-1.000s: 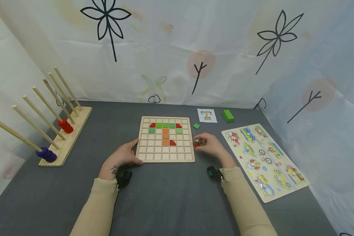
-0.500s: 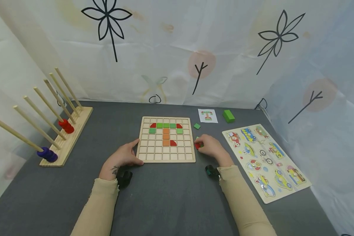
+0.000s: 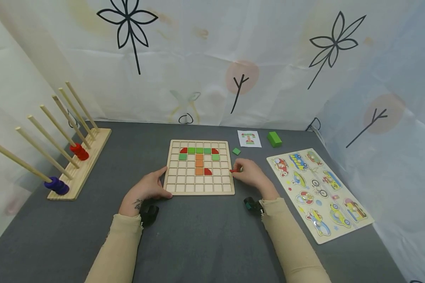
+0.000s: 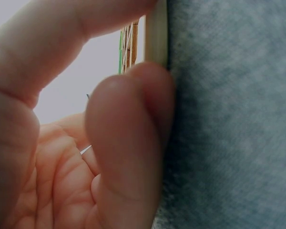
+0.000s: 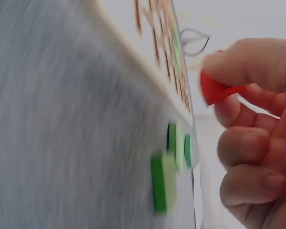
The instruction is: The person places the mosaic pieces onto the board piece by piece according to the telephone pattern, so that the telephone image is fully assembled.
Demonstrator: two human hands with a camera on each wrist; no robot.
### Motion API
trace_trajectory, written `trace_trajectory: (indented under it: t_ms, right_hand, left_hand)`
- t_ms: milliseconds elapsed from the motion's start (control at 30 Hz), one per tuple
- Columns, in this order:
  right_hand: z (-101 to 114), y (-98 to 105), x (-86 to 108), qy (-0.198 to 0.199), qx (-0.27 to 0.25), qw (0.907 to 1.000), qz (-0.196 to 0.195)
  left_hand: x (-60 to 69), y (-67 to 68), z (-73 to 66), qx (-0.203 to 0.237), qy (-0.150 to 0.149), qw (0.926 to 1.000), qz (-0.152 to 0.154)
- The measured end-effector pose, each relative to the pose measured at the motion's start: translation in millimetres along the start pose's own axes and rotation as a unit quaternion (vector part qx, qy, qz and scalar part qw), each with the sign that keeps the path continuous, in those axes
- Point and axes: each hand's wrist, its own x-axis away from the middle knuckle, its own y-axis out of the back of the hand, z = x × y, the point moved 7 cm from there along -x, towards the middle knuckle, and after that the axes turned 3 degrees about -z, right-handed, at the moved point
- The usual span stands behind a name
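Observation:
In the head view my left hand (image 3: 148,188) holds the near-left corner of a wooden grid board (image 3: 177,179), one finger at its left side and the thumb at its front edge. Red, green and orange tiles lie in some of its cells. By the board's right edge, my right hand (image 3: 250,173) pinches a red quarter-circle tile (image 5: 212,89) between thumb and fingers, raised off the table. Below that hand in the right wrist view lie loose green tiles (image 5: 163,183). One green square tile (image 3: 236,151) shows beyond the hand in the head view.
A small pattern card (image 3: 249,138) and a green block (image 3: 274,139) lie at the back. To the right is a vehicle picture puzzle board (image 3: 309,212). A wooden peg rack (image 3: 78,184) with red and purple rings stands on the left.
My right hand has picked the red quarter-circle tile up from the table beside the board and moved it slightly left, toward the board's edge. The left hand stays on its corner.

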Motion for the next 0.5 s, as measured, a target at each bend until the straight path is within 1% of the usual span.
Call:
trace_trajectory:
  t_ms: [67, 200, 300, 400, 500]
  right_hand:
    - [8.7, -2.2, -2.8, 0.006, -0.033, 0.9994, -0.003]
    - [32.5, -10.9, -9.5, 0.043, -0.075, 0.9963, -0.004]
    - [49.3, -18.1, -15.1, 0.055, -0.11, 0.9924, -0.012]
    - [61.7, -27.3, -22.2, 0.049, -0.143, 0.9882, -0.025]
    - [71.8, -38.3, -29.7, 0.041, -0.151, 0.9873, -0.029]
  left_hand:
    - [-0.3, 0.0, 0.4, 0.0, -0.001, 1.0, -0.001]
    - [-0.1, 0.2, 0.2, 0.001, -0.004, 1.0, 0.0]
    - [0.5, 0.1, 0.4, 0.003, 0.0, 1.0, -0.003]
    - [0.8, -0.2, -0.1, 0.001, -0.002, 1.0, -0.001]
    - [1.6, -0.3, -1.1, 0.005, -0.005, 1.0, 0.002]
